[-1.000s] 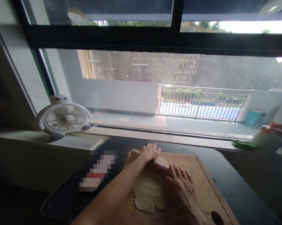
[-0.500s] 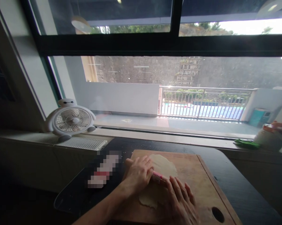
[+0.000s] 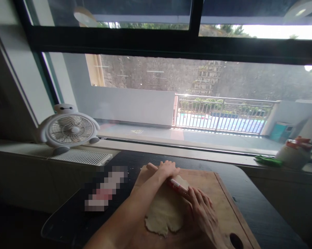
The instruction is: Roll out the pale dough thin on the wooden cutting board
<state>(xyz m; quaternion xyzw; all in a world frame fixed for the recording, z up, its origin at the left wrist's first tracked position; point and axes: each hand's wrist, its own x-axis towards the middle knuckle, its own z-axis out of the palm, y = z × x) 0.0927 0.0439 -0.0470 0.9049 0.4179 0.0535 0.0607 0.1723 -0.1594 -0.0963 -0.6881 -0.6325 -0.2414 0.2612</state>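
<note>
A rolling pin [image 3: 180, 187] with a red-and-white label lies slantwise across a flat sheet of pale dough [image 3: 164, 211]. My left hand [image 3: 168, 169] is curled over the pin's far-left part, and a bare wooden end sticks out past it. Over the pin's nearer right part my right hand [image 3: 203, 207] bends its fingers; that end is hidden beneath them. The dough has an uneven near edge with a notch in it, and part of it is covered by my left forearm. Under the dough is a wooden cutting board [image 3: 210, 186].
The board rests on a dark table [image 3: 251, 193] and has a round hole [image 3: 236, 241] near its front right. A blurred-out item [image 3: 106, 192] lies left of it. Beyond are a white fan [image 3: 74, 129], a green cloth [image 3: 268, 160] and a pale container [image 3: 293, 155] by the window.
Both hands have pushed the rolling pin away toward the far edge of the dough. More of the near dough now shows. The view has shifted slightly.
</note>
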